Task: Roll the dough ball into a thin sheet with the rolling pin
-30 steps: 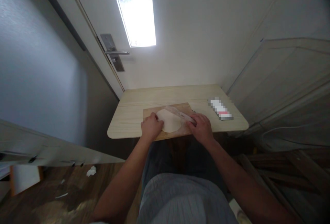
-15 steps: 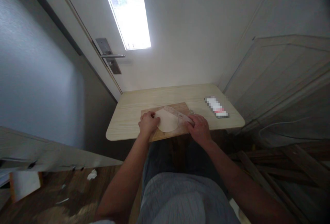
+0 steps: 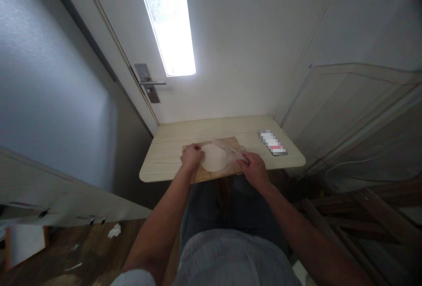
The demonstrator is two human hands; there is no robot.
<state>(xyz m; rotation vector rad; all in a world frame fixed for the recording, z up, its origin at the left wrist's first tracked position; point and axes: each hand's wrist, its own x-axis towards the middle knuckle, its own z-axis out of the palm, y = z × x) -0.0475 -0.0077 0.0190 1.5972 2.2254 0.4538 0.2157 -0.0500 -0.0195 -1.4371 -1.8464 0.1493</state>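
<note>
1. A person's left hand [image 3: 192, 156] is resting at the left edge of a pale, flat dough round [image 3: 213, 158], thumb and fingers sitting close together; whether they are pinching it, one cannot tell.
2. The right hand [image 3: 255, 167] is gripping the near end of a slim rolling pin [image 3: 230, 149], which is slanting along the round's far right side.
3. The dough is lying flat on a wooden board [image 3: 202, 176], between the two hands.
4. The board is resting at the near edge of a pale table [image 3: 161, 158], while a pixelated rectangular object [image 3: 273, 142] is lying to the right.
</note>
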